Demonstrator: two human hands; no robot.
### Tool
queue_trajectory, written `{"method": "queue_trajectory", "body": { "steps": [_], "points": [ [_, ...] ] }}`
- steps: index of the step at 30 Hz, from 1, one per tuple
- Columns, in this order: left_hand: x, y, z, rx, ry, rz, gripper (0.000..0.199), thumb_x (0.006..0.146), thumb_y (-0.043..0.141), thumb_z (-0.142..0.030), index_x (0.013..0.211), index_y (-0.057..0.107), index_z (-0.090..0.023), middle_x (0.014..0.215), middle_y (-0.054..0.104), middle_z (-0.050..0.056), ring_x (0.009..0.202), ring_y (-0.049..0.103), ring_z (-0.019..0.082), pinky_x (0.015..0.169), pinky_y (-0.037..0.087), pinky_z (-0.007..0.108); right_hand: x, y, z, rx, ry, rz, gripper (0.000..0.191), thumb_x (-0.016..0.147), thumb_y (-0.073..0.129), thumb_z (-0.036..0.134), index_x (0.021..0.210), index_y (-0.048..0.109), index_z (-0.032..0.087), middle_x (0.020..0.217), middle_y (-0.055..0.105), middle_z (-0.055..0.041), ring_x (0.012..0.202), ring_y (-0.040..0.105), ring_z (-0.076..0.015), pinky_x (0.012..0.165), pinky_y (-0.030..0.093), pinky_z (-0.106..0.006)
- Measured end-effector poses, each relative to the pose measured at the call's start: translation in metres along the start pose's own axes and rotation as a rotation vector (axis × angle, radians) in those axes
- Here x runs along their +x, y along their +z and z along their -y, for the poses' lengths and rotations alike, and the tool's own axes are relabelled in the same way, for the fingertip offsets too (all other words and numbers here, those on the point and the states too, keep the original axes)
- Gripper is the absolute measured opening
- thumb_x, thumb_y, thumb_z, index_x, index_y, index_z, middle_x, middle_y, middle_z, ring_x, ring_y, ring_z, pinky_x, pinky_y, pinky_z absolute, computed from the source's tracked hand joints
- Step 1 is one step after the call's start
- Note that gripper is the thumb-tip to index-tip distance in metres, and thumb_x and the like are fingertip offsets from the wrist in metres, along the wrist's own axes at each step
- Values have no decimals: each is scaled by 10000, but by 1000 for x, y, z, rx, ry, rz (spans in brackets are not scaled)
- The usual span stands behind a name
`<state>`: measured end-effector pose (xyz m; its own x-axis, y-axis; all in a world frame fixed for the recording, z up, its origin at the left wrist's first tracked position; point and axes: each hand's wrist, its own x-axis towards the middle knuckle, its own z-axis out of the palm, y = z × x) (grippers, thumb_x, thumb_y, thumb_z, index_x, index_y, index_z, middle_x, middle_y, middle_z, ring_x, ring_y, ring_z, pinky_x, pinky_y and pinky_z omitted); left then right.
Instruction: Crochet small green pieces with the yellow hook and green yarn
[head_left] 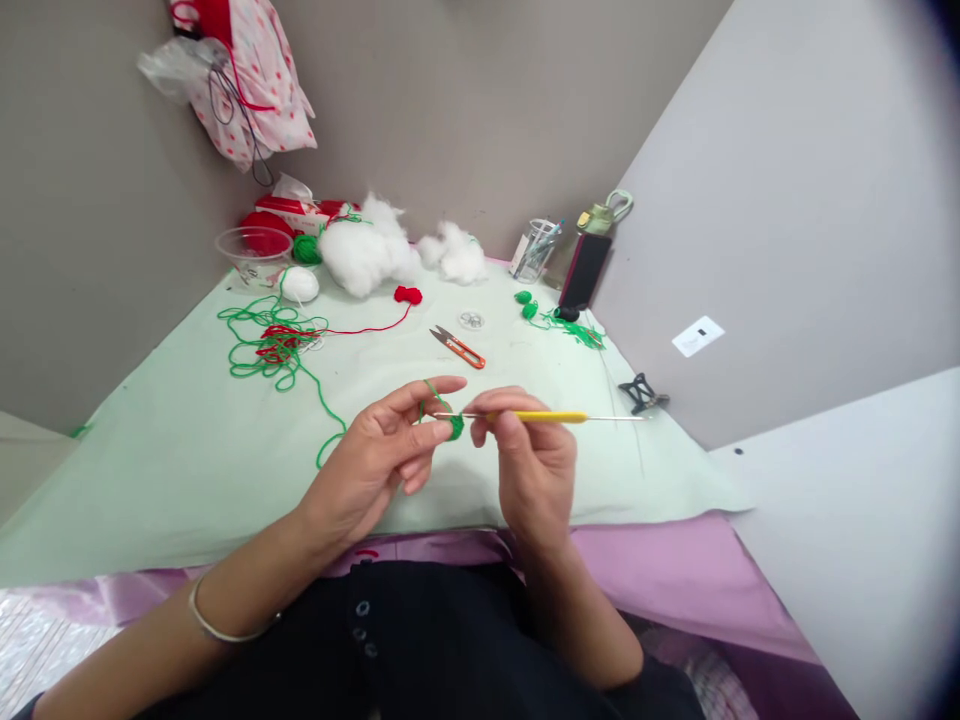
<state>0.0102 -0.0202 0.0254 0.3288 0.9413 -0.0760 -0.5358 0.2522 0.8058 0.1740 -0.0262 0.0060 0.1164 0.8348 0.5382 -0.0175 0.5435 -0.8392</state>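
My left hand (386, 445) pinches a small green crochet piece (457, 428) between thumb and fingers, with green yarn (437, 396) running over its raised index finger. In my right hand (532, 470) is a crochet hook (544, 417) with a yellow handle, held like a pen. The hook's thin metal tip reaches to the left and meets the green piece; whether a loop is on it is too small to tell. From the left hand the green strand trails over the table to a loose tangle of green and red yarn (277, 345).
Orange-handled thread snips (459, 347) lie beyond my hands, near a small clear round case (471, 320) and a red crocheted piece (408, 295). White stuffing (367, 250), a clear tub (255, 260), a pen cup (535, 252) and a phone (586, 271) stand along the back. A black stand (641, 393) sits right.
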Motion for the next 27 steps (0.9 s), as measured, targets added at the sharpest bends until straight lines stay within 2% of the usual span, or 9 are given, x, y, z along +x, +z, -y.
{"method": "queue_trajectory", "body": {
  "steps": [3, 6, 8, 11, 17, 23, 27],
  "points": [
    [-2, -1, 4, 140, 71, 18, 378, 832, 866, -246, 1205, 808, -268, 882, 653, -21, 586, 606, 52, 562, 541, 176, 1, 1, 0, 21, 51, 21, 182, 1003, 658, 368, 993, 779, 232, 885, 750, -34, 693, 639, -134, 642, 552, -302],
    [-3, -3, 4, 192, 71, 21, 386, 841, 859, -278, 1223, 804, -285, 933, 657, -11, 792, 732, 142, 740, 617, 259, 3, -1, 1, 122, 109, -1, 203, 1015, 637, 377, 970, 760, 222, 884, 760, -34, 663, 642, -123, 634, 556, -294],
    [-3, -3, 2, 202, 78, 16, 384, 842, 855, -280, 1223, 804, -283, 931, 652, -6, 863, 734, 169, 766, 622, 277, 4, -2, 2, 161, 131, 0, 219, 1019, 627, 390, 942, 732, 214, 881, 770, -36, 643, 646, -122, 610, 561, -290],
    [-3, -4, 0, 220, 114, 6, 384, 846, 848, -260, 1227, 802, -277, 892, 639, -13, 844, 696, 152, 757, 613, 270, 3, -3, 6, 148, 114, 14, 224, 1040, 595, 374, 944, 716, 212, 882, 776, -36, 659, 662, -128, 620, 575, -293],
    [-3, -9, 0, 373, 219, -7, 370, 872, 828, -239, 1234, 792, -309, 895, 651, -28, 824, 654, 111, 802, 566, 229, -7, -2, 11, -39, -65, 29, 201, 1065, 550, 237, 1052, 750, 250, 954, 775, -13, 732, 684, -111, 688, 577, -283],
    [-3, -10, -1, 473, 262, -23, 384, 883, 793, -183, 1246, 779, -308, 883, 643, -34, 841, 629, 98, 796, 523, 206, -6, -2, 13, -87, -119, 51, 230, 1066, 525, 183, 1071, 744, 253, 965, 771, -8, 729, 679, -108, 680, 582, -277],
    [-6, -6, 3, 519, 336, -64, 335, 880, 786, -162, 1196, 799, -270, 891, 650, -22, 856, 614, 108, 848, 525, 229, -9, -1, 9, -305, -336, 109, 254, 1049, 521, 135, 1161, 717, 250, 1008, 776, -41, 842, 717, -153, 731, 616, -314]
  ]
}}
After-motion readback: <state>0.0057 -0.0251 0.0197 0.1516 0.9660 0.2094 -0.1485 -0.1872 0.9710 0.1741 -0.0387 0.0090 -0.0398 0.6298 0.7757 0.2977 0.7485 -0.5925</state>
